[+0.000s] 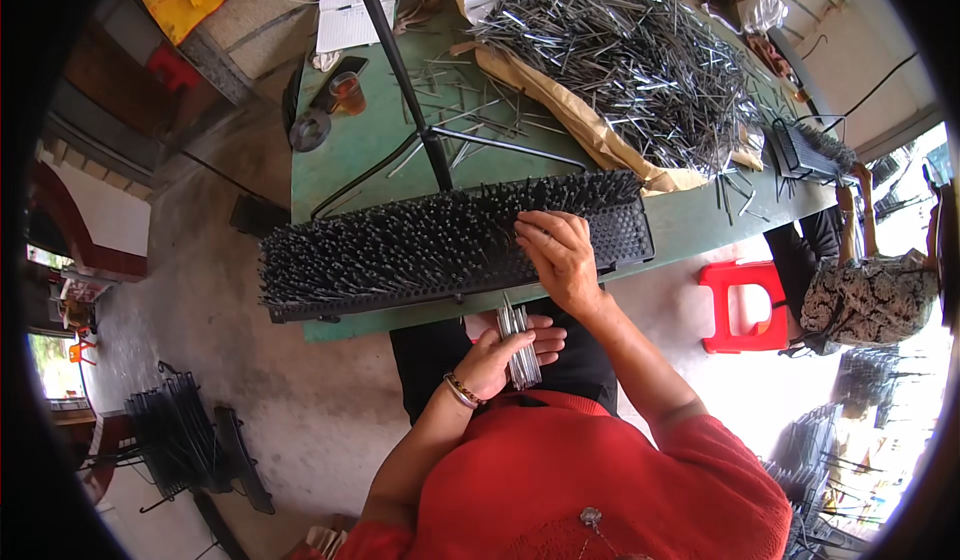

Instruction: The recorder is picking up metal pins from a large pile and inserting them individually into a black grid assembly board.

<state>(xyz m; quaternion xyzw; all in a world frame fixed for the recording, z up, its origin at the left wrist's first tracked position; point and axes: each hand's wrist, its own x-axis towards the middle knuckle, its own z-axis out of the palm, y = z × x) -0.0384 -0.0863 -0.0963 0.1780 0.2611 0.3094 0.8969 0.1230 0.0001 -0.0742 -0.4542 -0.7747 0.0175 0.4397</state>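
Observation:
A bundle of thin silvery metal rods point(521, 352) lies across my left hand point(488, 358), held under the thumb in front of my body. My right hand point(562, 256) is over the long black perforated rack point(628, 230), its fingers pinched together against the packed rods. Whatever those fingertips hold, if anything, is too small to make out. Dark-tipped rods point(380, 245) stand upright and close together along most of the rack. Near its right end, beside my right hand, bare holes show along the front.
A large heap of loose rods point(620, 50) sits on brown paper point(545, 90) on the green table point(335, 180). A black stand pole point(400, 70) rises behind the rack. An amber cup point(347, 93) and tape roll point(310, 130) stand left. At right, a person point(865, 295) works near a red stool point(742, 307).

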